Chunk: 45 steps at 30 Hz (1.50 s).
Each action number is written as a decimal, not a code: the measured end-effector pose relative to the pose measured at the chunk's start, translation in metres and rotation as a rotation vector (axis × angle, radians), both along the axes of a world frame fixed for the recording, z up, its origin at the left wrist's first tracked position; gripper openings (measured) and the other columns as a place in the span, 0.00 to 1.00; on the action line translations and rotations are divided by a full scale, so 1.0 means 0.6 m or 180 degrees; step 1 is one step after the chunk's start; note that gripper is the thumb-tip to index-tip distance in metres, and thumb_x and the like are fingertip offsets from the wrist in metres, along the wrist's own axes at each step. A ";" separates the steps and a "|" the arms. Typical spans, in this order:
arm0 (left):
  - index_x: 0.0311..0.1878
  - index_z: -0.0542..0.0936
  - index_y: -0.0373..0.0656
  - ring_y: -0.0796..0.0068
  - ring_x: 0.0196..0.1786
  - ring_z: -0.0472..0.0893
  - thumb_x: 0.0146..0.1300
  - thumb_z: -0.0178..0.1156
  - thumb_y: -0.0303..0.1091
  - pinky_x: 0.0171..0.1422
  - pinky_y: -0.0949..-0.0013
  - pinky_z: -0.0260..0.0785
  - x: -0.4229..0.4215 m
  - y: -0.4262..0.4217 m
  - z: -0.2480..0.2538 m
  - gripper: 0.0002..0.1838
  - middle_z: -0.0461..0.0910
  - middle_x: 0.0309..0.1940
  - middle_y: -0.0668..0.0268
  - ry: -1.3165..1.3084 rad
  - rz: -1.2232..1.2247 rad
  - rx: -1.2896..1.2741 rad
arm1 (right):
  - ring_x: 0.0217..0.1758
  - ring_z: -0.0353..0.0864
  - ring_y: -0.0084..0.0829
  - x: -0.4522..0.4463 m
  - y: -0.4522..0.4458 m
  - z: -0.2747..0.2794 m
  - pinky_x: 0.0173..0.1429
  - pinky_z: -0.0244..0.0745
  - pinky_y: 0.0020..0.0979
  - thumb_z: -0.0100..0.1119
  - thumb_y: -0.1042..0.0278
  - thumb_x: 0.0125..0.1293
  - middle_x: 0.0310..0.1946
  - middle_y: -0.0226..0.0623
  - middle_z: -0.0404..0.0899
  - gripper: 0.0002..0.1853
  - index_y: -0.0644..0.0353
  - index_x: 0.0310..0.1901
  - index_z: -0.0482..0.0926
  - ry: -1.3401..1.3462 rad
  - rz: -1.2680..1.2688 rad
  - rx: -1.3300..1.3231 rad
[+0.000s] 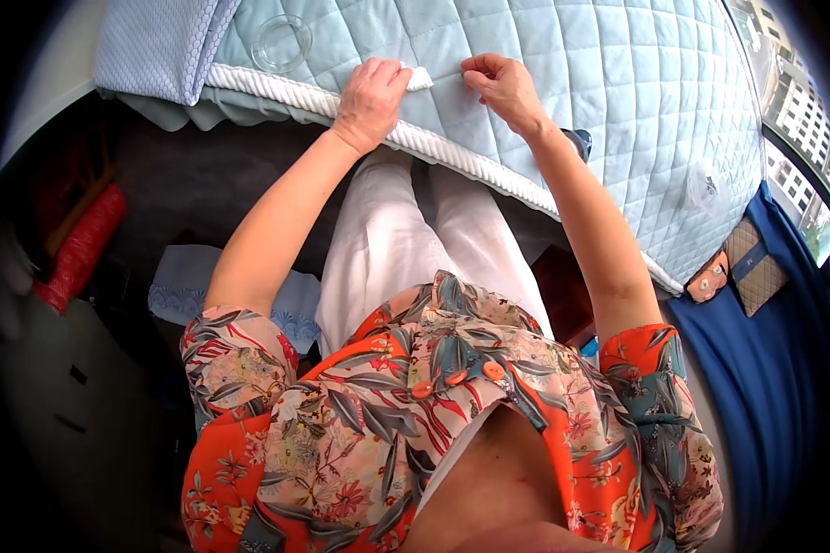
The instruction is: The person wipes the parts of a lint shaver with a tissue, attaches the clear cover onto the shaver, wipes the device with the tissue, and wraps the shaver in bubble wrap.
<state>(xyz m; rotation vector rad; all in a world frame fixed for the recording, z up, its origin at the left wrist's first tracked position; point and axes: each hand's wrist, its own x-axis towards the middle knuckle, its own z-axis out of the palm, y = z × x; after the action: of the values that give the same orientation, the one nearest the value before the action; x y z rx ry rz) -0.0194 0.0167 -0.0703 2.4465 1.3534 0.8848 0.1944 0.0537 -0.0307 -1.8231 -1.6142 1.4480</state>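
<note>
My left hand (373,103) is closed on a small white piece (419,79), like folded cloth or tissue, over the light blue quilted cover (609,74). A little to the right, my right hand (507,89) has its thumb and forefinger pinched together. Whatever is between those fingertips, if anything, is too small to make out. A clear round dish (281,44) lies on the cover to the left of my left hand. Beside my right forearm sits a dark blue object (578,143), partly hidden by the arm.
White ribbed trim (470,164) edges the cover above my lap. A folded blue-grey cloth (161,46) hangs at the left corner. To the right lie a clear plastic item (704,189), a brown quilted pouch (756,269) and blue fabric (756,396). A red bundle (81,244) is at left.
</note>
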 end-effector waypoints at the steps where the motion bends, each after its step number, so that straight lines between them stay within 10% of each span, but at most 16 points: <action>1: 0.40 0.77 0.40 0.65 0.41 0.73 0.51 0.55 0.26 0.46 0.64 0.67 0.003 -0.026 0.001 0.11 0.74 0.36 0.64 0.0032 0.0008 -0.0053 | 0.33 0.78 0.22 0.005 -0.012 0.003 0.37 0.73 0.25 0.56 0.67 0.59 0.34 0.33 0.81 0.13 0.64 0.43 0.81 0.0035 -0.0032 -0.0161; 14: 0.45 0.75 0.38 0.58 0.43 0.73 0.51 0.59 0.25 0.49 0.61 0.66 -0.002 -0.132 -0.022 0.15 0.74 0.39 0.59 0.0184 -0.0169 -0.1234 | 0.31 0.79 0.22 0.037 -0.143 -0.007 0.36 0.73 0.25 0.55 0.70 0.57 0.31 0.36 0.82 0.13 0.68 0.41 0.79 0.0174 -0.0360 -0.0880; 22: 0.47 0.77 0.42 0.52 0.42 0.74 0.57 0.56 0.30 0.49 0.58 0.67 -0.073 -0.061 -0.022 0.13 0.76 0.36 0.56 -0.0507 0.1388 -0.1089 | 0.29 0.79 0.21 0.071 -0.192 -0.010 0.35 0.73 0.24 0.55 0.68 0.58 0.28 0.36 0.82 0.13 0.66 0.42 0.80 0.0038 -0.0372 -0.1083; 33: 0.42 0.77 0.45 0.60 0.39 0.71 0.52 0.52 0.24 0.43 0.60 0.64 0.111 -0.173 -0.042 0.13 0.70 0.30 0.62 -0.0305 -0.0196 -0.1145 | 0.30 0.80 0.20 0.084 -0.245 0.007 0.32 0.73 0.24 0.55 0.67 0.61 0.29 0.33 0.81 0.12 0.65 0.41 0.80 0.0004 -0.0485 -0.1238; 40: 0.45 0.78 0.48 0.61 0.39 0.72 0.55 0.55 0.26 0.43 0.60 0.66 0.119 0.037 -0.045 0.14 0.72 0.33 0.63 -0.0061 0.0311 -0.0416 | 0.30 0.79 0.19 0.145 -0.249 0.055 0.31 0.69 0.21 0.57 0.68 0.62 0.31 0.29 0.81 0.10 0.62 0.43 0.79 -0.0086 -0.1364 -0.1121; 45: 0.43 0.77 0.44 0.60 0.40 0.72 0.51 0.53 0.23 0.45 0.61 0.66 0.080 -0.139 -0.043 0.15 0.70 0.32 0.61 -0.0082 -0.0758 -0.0870 | 0.32 0.79 0.24 0.197 -0.234 0.011 0.41 0.74 0.27 0.59 0.69 0.57 0.30 0.32 0.81 0.14 0.62 0.45 0.79 -0.0855 -0.1217 -0.0045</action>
<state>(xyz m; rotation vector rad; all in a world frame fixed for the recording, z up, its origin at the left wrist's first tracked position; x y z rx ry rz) 0.0283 -0.0667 -0.0963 2.3127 1.0651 0.6266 0.3125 -0.0864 -0.0244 -2.2598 -1.2650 1.0867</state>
